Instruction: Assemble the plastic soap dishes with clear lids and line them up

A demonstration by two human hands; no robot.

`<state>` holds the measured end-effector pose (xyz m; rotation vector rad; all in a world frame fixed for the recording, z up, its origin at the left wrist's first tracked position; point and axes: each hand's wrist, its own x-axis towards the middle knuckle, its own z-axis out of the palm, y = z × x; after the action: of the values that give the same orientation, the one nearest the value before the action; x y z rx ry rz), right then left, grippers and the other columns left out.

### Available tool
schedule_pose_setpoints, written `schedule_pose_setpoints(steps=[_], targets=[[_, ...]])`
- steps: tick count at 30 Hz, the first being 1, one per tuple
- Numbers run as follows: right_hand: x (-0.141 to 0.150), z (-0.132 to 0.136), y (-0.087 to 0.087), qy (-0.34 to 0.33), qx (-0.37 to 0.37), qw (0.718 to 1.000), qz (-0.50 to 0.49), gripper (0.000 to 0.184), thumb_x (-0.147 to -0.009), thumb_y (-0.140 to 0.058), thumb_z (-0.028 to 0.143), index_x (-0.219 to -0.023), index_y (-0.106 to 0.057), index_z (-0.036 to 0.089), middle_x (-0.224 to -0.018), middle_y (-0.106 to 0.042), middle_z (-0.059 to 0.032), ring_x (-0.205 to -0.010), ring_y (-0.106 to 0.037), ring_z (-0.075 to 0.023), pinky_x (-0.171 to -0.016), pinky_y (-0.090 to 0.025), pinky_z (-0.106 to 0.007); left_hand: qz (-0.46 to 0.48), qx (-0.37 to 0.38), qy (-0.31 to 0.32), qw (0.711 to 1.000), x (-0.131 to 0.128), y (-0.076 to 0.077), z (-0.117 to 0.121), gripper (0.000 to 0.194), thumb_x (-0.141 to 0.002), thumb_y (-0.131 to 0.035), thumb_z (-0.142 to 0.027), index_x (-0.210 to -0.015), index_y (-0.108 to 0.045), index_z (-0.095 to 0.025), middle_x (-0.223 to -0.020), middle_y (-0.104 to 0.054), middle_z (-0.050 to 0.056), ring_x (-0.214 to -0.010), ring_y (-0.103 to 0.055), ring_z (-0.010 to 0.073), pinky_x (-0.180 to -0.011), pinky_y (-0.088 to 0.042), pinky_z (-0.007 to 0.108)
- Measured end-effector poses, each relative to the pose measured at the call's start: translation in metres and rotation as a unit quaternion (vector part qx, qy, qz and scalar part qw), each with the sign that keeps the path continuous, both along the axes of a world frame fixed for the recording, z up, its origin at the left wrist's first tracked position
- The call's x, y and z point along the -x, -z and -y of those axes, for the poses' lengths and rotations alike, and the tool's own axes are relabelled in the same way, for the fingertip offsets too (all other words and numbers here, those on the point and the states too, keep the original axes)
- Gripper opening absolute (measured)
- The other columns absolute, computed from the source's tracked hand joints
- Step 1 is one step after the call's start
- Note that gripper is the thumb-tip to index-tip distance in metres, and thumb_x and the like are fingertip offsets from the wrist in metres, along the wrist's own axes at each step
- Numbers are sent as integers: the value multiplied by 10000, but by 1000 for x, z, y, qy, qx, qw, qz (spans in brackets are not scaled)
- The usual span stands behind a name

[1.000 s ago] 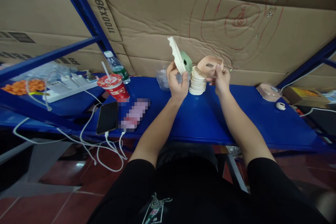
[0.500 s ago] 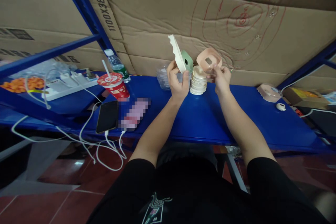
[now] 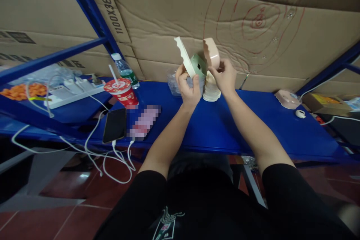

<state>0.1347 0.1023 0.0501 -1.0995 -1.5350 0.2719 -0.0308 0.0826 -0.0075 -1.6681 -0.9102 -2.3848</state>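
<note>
My left hand is closed on a cream plastic cover with a wavy edge, held tilted on its side. Right behind it is a green plastic cover with a dark square hole; whether my fingers grip that one too, I cannot tell. My right hand pinches a pink plastic cover by its lower edge, wavy side facing left, close to the green one. Below my hands stands a stack of cream pieces on the blue table. Clear plastic pieces sit partly hidden behind my left hand.
To the left are a red drink cup with a straw, a water bottle, a phone and white cables. A pink case and a small white object lie at right. Cardboard backs the table.
My right hand has moved left with the pink cover and turned it, so its face with the hole no longer shows. The cream cover in my left hand has shifted slightly left.
</note>
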Motion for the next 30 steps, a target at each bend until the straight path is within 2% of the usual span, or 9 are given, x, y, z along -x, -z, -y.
schedule_pose_setpoints(steps=[4, 8, 12, 15, 23, 26, 30], targets=[[10, -8, 4, 4, -32, 988, 151, 480, -958, -716, 661, -1292, -728, 316, -1239, -785, -96, -1250, -699, -364, -1076, -585, -556, 0, -21, -47, 999, -1, -5, 4, 471, -1101, -457, -701, -1183, -583, -254, -1492, -611, 159, -1448, -611, 285, -1212, -473, 550], [14, -14, 13, 2, -61, 971, 230, 601, -1019, -584, 714, -1449, -682, 307, -1372, -743, -129, -1339, -644, -389, -1172, -524, -595, -9, -25, -74, 997, 0, -7, 5, 450, -1126, -427, -662, -1192, -579, -243, -1493, -616, 169, -1454, -615, 276, -1212, -487, 539], [11, -15, 17, 0, -78, 966, 246, 712, -1024, -545, 743, -1577, -583, 296, -1564, -624, -149, -1472, -559, -403, -1238, -482, -602, -12, 5, -28, 1000, 0, -5, 4, 460, -1114, -443, -683, -1197, -572, -249, -1539, -588, 168, -1522, -559, 298, -1266, -438, 575], [10, -16, 17, 1, -93, 963, 253, 739, -1022, -563, 730, -1630, -521, 312, -1640, -552, -143, -1534, -511, -397, -1271, -464, -588, -2, -5, -10, 1000, 0, -2, 1, 461, -1102, -471, -692, -1198, -566, -251, -1547, -576, 169, -1532, -544, 312, -1275, -419, 598], [15, -15, 17, -6, -101, 962, 253, 735, -1040, -591, 636, -1693, -415, 347, -1673, -521, -130, -1576, -470, -394, -1297, -437, -616, -2, -23, -13, 1000, 1, 4, -6, 431, -1097, -500, -673, -1206, -566, -261, -1542, -569, 162, -1518, -548, 310, -1269, -421, 600], [13, -19, 20, -4, -104, 962, 251, 802, -1025, -628, 607, -1724, -351, 329, -1701, -486, -148, -1598, -443, -398, -1294, -439, -613, 0, -34, -7, 999, -1, 4, -6, 408, -1099, -505, -659, -1206, -573, -271, -1540, -566, 153, -1513, -550, 307, -1268, -421, 603], [9, -27, 27, 1, -98, 963, 252, 896, -993, -677, 618, -1744, -293, 313, -1735, -435, -165, -1622, -406, -403, -1288, -440, -611, -1, -14, -1, 1000, -3, 1, -2, 421, -1104, -484, -664, -1200, -579, -266, -1535, -567, 154, -1514, -551, 318, -1268, -420, 626]])
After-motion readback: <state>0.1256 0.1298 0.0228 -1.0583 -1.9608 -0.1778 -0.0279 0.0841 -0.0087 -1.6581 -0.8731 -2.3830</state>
